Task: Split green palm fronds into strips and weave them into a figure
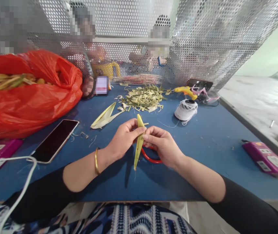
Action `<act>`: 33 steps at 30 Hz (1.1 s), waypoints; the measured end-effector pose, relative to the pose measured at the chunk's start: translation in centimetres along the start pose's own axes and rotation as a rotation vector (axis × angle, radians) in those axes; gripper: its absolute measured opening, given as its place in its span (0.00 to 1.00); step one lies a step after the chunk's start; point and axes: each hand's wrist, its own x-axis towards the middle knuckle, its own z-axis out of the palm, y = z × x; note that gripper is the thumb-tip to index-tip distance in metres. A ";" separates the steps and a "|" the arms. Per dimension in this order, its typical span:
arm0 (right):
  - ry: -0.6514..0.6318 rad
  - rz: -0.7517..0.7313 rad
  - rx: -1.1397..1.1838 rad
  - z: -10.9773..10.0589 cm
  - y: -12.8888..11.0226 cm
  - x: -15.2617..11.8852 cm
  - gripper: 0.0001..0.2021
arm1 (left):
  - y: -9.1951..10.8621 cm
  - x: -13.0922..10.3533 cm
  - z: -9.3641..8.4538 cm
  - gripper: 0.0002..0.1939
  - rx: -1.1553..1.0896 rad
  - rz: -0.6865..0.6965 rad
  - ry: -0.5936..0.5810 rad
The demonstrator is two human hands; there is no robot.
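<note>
Above the table's front middle, a narrow, folded yellow-green leaf strip that looks like corn husk [139,151] points down towards me. My left hand [121,138] pinches its upper part between thumb and fingers. From the other side, the closed fingertips of my right hand [163,143] grip its edge, close to the left thumb. A small sliver sticks out beside the strip's top. Under my right hand lies a red loop [152,160], like a scissors handle; the rest is hidden. Beyond my left hand lie larger pale husk pieces [106,117].
A pile of husk scraps [145,97] lies at the back. Right of it are a yellow glue gun [186,91], glasses [208,97] and a white thread spool [186,111]. Left are a red bag [31,112] and phone [54,139]. A purple box [268,157] sits far right.
</note>
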 end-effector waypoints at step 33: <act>-0.002 -0.210 -0.462 -1.4 -1.4 0.8 0.14 | -0.4 0.2 -0.1 0.11 0.347 0.012 -0.042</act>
